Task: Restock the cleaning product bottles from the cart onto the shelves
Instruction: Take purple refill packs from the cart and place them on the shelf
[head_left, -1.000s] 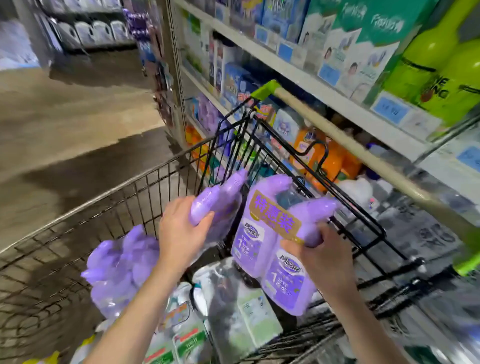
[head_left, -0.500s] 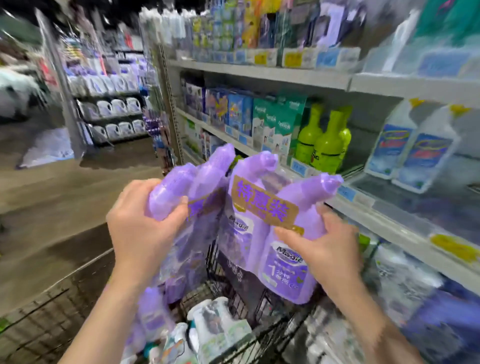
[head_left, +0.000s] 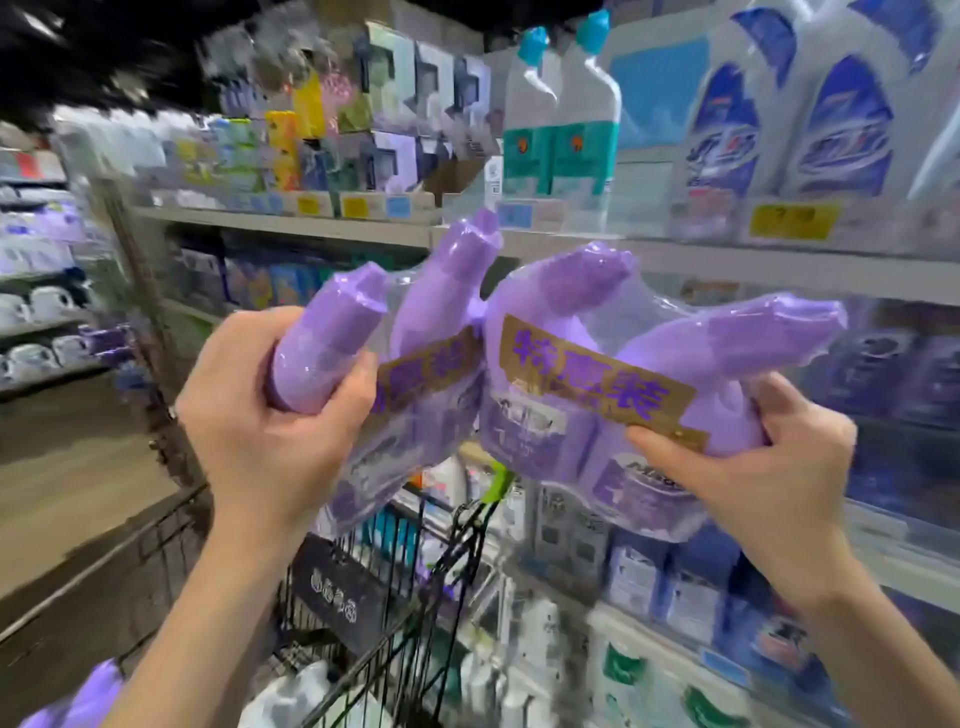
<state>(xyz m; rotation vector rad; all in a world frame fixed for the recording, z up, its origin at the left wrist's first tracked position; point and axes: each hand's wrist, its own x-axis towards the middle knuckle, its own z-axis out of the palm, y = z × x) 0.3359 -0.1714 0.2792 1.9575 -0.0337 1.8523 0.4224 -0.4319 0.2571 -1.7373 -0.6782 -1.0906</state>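
Head view. The left hand is closed firmly round the neck of the nearer bottle in a shrink-wrapped twin pack of purple bottles. Its fingers curl fully about the neck, with the fingertips showing on the neck's right side. The pack hangs below the hand, and both necks slant up and to the right above it.

The right hand grips a second purple twin pack. The thumb presses on the front of the wrap at the lower end of a gold label band, and the fingers curl behind the neck of the right-hand bottle. This pack extends to the left of the hand and below it.

The two packs lie between the hands and touch each other at the middle. Both are held clear of the wire cart, which stands below the hands with pale bottles inside, blurred.

Beyond the hands runs a shelf edge with price tags. Above the right hand stand white bottles with teal caps and blue-labelled bottles. Goods on the lower shelves are too blurred to identify.
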